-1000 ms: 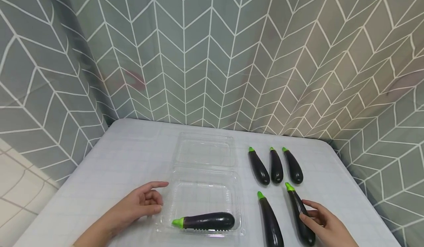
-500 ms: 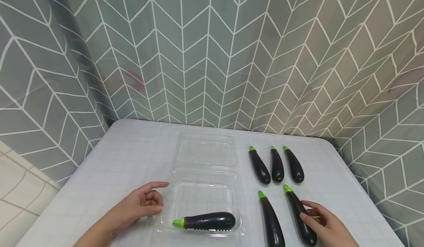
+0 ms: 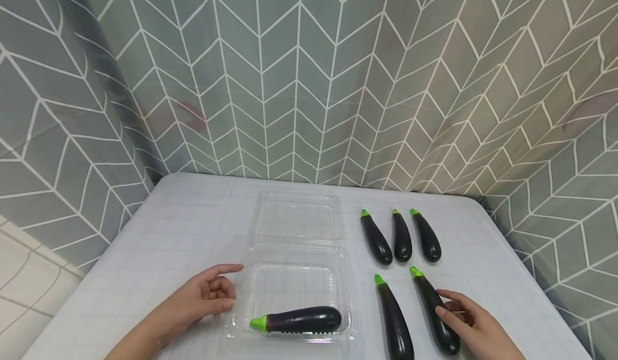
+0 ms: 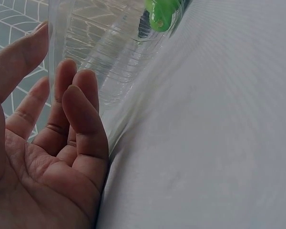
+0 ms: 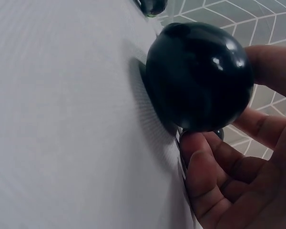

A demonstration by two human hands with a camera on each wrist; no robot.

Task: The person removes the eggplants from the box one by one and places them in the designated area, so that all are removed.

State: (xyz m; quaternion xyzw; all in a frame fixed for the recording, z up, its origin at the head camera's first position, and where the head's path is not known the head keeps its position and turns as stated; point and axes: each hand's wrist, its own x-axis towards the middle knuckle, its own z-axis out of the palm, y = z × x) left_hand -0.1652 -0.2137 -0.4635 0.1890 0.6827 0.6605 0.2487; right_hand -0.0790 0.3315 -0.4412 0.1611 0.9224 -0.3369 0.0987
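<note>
At the right front of the table, my right hand (image 3: 475,325) holds a dark eggplant (image 3: 429,306) with a green stem, thumb and fingers on either side. In the right wrist view the same eggplant's rounded end (image 5: 198,78) lies between the fingers, close to the tabletop. My left hand (image 3: 205,293) lies beside the left edge of a clear plastic clamshell box (image 3: 296,282). Its index finger points at the rim, the other fingers loosely bent, with nothing gripped. One eggplant (image 3: 304,320) lies crosswise in the front of the box, stem to the left.
The box's clear lid (image 3: 299,218) is folded back behind it. Another eggplant (image 3: 393,320) lies between the box and my right hand. Three more stand in a row farther back, including the middle eggplant (image 3: 402,239). A patterned curtain (image 3: 299,81) hangs behind the white table (image 3: 203,215).
The eggplant in my right hand has turned slightly, its stem end swinging a little left. The left hand stays in place. The head view has shifted slightly.
</note>
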